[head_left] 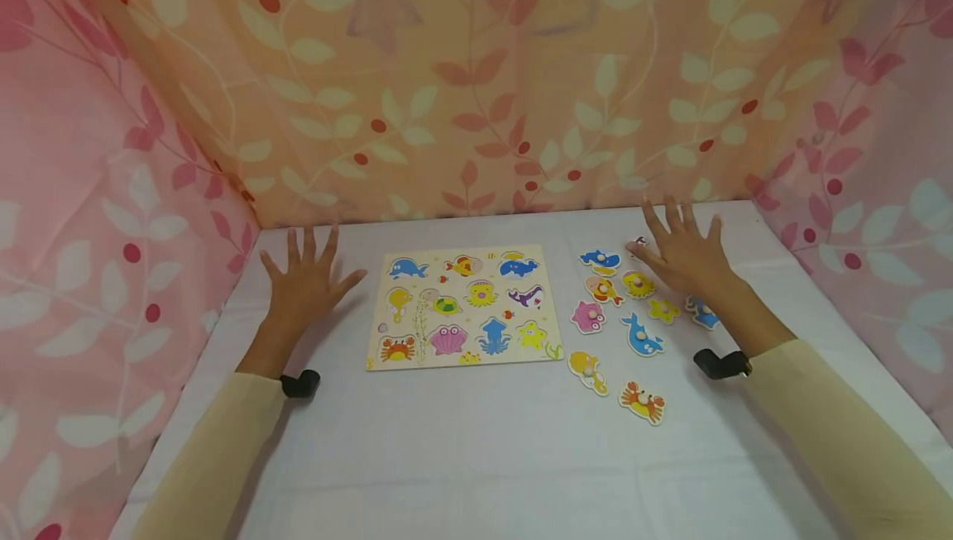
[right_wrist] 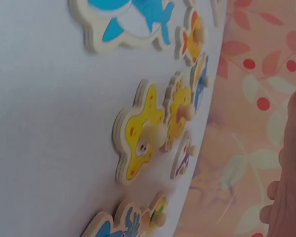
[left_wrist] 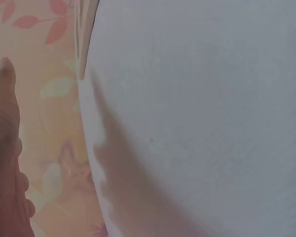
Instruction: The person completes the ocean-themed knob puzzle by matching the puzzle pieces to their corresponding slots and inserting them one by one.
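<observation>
A wooden puzzle board (head_left: 432,360) with sea-animal pictures lies flat on the white table. My left hand (head_left: 301,288) is left of it, fingers spread, holding nothing. On the board's other side, my right hand (head_left: 688,259) hovers with fingers spread above loose knobbed pieces. Among them are a blue whale (head_left: 600,259), a fish (head_left: 604,290), a yellow octopus (head_left: 638,284), a starfish (right_wrist: 138,133), a pink shell (head_left: 588,317) and a dolphin (head_left: 642,337). The right hand partly hides a purple-and-white piece (right_wrist: 183,157) and a blue squid piece (head_left: 702,313).
Closer to me lie a seahorse piece (head_left: 588,370) and a crab piece (head_left: 643,402). White cloth covers the table (head_left: 447,457). Floral curtains (head_left: 476,85) enclose its back and both sides. Each wrist wears a black device (head_left: 300,384).
</observation>
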Demonstrator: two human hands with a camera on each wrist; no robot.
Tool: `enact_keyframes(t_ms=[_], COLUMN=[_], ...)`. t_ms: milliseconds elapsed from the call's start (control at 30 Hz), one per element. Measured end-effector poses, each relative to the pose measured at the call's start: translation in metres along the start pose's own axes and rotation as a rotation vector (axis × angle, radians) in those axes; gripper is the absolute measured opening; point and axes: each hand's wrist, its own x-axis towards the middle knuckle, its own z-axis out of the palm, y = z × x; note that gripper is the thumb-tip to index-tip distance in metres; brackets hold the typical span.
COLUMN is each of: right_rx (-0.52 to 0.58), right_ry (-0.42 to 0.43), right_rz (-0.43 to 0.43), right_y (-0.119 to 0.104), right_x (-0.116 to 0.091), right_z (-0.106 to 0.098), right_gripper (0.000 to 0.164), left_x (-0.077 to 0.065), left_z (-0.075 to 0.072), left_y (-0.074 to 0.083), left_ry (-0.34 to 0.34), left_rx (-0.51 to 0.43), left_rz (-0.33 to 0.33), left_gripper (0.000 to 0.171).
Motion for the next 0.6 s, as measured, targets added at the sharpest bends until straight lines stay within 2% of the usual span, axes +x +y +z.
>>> enact_keyframes(t_ms=[233,367,500,600], right_rx=[0.066,0.088,0.106,0.135], right_ry=[-0.016,-0.054,-0.106,-0.128], right_rz=[-0.039,-0.046,-0.045,-0.039], right_y=[-0.01,-0.015,-0.022,-0.027], right_x=[-0.014,-0.024,-0.032,-0.038], right_z=[-0.011,-0.015,-0.017,-0.017], right_gripper=[0.088,0.085,0.081,0.081], left_x=[-0.012,-0.021,-0.027,-0.03], left_z=[-0.004,-0.004,-0.002,0.0], left_y=[0.006,0.012,0.017,0.018], left_ry=[-0.047,-0.079,-0.134,-0.184], left_rx=[0.009,0.028,0.003,-0.052], left_rz=[0.096,0.143,0.166,0.161], left_gripper=[0.094,0.09,0.088,0.088])
